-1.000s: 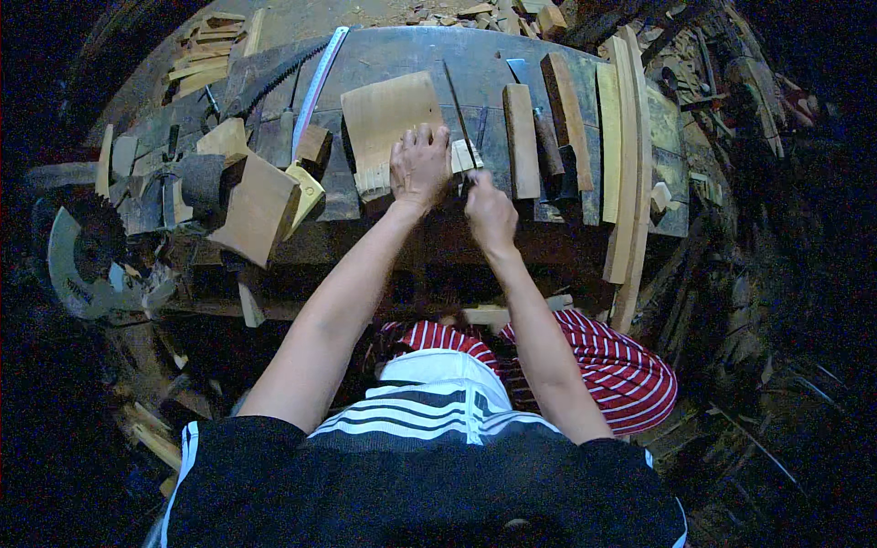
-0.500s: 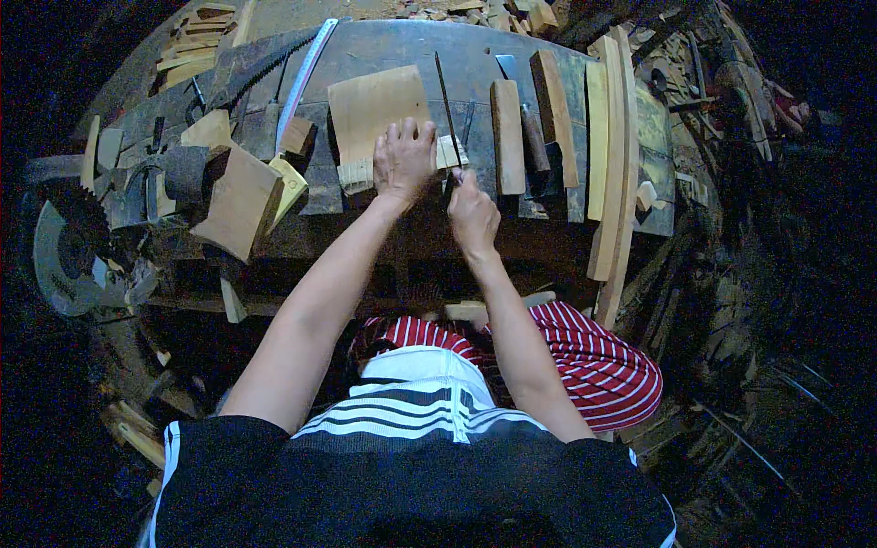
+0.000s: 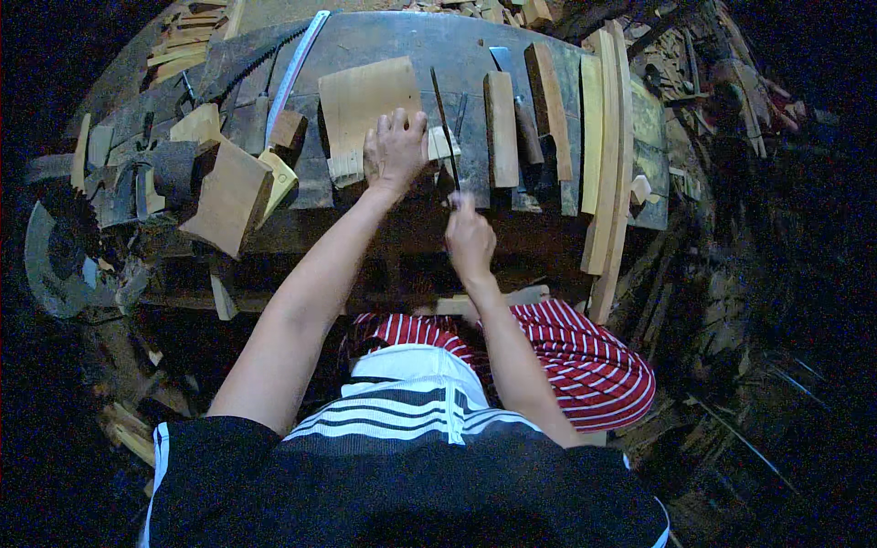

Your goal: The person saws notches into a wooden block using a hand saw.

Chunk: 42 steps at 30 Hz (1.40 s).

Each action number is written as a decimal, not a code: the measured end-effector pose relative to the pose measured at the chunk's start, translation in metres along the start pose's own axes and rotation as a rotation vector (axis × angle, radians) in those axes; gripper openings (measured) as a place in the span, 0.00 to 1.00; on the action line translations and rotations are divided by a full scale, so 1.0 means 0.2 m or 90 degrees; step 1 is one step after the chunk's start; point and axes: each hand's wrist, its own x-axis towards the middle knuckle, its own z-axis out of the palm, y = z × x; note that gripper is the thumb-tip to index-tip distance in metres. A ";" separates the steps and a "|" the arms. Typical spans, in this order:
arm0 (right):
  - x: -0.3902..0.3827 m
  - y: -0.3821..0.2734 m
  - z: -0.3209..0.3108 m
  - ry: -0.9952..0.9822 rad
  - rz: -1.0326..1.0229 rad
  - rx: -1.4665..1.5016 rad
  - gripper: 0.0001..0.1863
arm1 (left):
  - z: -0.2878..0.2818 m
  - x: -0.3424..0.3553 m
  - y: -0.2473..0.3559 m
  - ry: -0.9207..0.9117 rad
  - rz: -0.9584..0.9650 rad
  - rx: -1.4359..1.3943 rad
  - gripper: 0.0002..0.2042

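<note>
My left hand point(image 3: 396, 155) is closed over a pale strip of wood point(image 3: 347, 169), pressing it down at the near edge of the bench. Beneath and beyond that hand lies a wide, light brown board point(image 3: 365, 96). In my right hand point(image 3: 470, 239) is the handle of a narrow, dark-bladed handsaw point(image 3: 442, 110), its blade seen nearly edge-on and pointing away from me. The blade crosses the strip close to its right end, just right of my left hand. How deep it sits in the wood cannot be made out.
Right of the saw, wooden blocks point(image 3: 501, 128) and long curved strips point(image 3: 607, 155) lie on the dark bench point(image 3: 393, 36). To the left are a pale ruler point(image 3: 297, 68), a toothed saw blade point(image 3: 260, 59), a shaped wood block point(image 3: 228, 196) and a round toothed blade point(image 3: 57, 251).
My right hand has drawn the saw back toward me, so its tip lies nearer. My left hand stays on the strip. The whole view has shifted slightly.
</note>
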 end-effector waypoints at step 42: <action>0.25 -0.13 -0.15 -0.042 -0.022 0.042 0.14 | -0.16 -0.03 -0.08 -0.001 0.171 -0.131 0.23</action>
